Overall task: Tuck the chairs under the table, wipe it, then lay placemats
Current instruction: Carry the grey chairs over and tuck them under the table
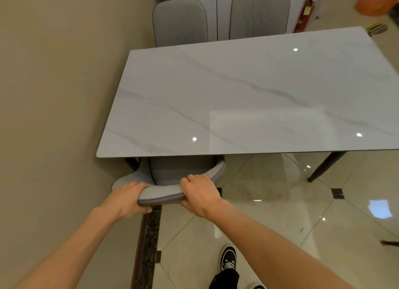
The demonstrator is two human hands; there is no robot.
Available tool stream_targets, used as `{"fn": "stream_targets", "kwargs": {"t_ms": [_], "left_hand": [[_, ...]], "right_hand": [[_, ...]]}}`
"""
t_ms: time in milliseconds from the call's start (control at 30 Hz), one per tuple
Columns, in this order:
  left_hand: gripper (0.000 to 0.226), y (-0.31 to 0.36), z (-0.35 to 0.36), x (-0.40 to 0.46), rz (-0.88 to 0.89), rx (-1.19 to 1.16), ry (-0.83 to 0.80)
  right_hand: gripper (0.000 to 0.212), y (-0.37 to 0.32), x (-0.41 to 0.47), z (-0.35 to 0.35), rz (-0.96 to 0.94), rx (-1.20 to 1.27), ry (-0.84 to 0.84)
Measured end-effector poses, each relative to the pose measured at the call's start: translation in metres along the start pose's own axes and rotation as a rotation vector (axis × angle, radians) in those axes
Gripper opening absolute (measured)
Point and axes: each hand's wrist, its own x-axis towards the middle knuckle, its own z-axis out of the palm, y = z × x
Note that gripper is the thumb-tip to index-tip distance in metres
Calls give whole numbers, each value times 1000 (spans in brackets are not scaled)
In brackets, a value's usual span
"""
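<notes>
— What is the person doing at the table (248, 98)?

— Standing at its near long edge, by the corner next to the wall (54, 83). Both arms reach forward to a grey chair (179, 172) whose seat already sits under the tabletop; only the curved backrest sticks out on this side.

— And the hands?

— The left hand (127, 196) grips the left end of the backrest's top rail, fingers curled over the top and thumb underneath. The right hand (199, 193) clasps the right end of the same rail, knuckles up, fingers wrapped over the front edge. Both are clenched on the chair.

— Anything on the table?

— White marble-look top with grey veins and a few bright ceiling-light reflections. One dark slanted table leg (326, 166) shows at the right.

— Other chairs?

— Two more grey ones on the far side. The far left chair (180, 21) stands close against the far edge, its back rising above the top. The far right chair (260, 12) stands beside it, in front of a white cabinet (217, 9) with two dark ring handles.

— What else?

— Glossy pale floor tiles (280, 202) with small dark insets, a dark stone strip along the wall, and the person's black sneaker (228, 259) on the floor below the right arm. Something orange (376, 1) sits at the top right corner; I cannot tell what.
</notes>
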Motion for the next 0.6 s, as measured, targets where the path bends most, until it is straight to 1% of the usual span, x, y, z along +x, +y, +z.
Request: {"fn": "stream_targets", "kwargs": {"t_ms": [33, 100, 167, 200, 267, 300, 433, 467, 500, 567, 600], "left_hand": [[77, 12, -7, 0, -10, 39, -59], [89, 56, -20, 8, 29, 72, -147], [92, 110, -27, 19, 96, 62, -186], [91, 130, -29, 23, 105, 53, -181], [88, 188, -36, 39, 144, 56, -136], [86, 214, -38, 48, 156, 69, -130], [73, 335, -48, 77, 273, 154, -201], [72, 394, -40, 82, 335, 193, -225], [71, 411, -42, 84, 358, 200, -206], [70, 474, -35, 84, 425, 208, -213], [70, 522, -26, 84, 481, 235, -224]], "right_hand": [[44, 7, -6, 1, 0, 2, -4], [54, 29, -24, -3, 29, 16, -4], [62, 57, -49, -10, 116, 52, -39], [59, 66, -58, -14, 164, 80, -63], [49, 105, -99, -25, 317, 104, -120], [47, 127, -122, -29, 378, 102, -132], [48, 222, -224, -41, 629, 98, -150], [48, 255, -274, -41, 721, 132, -157], [48, 268, -285, -44, 755, 151, -147], [48, 302, -331, -48, 835, 154, -146], [49, 323, -367, -50, 881, 168, -144]]}}
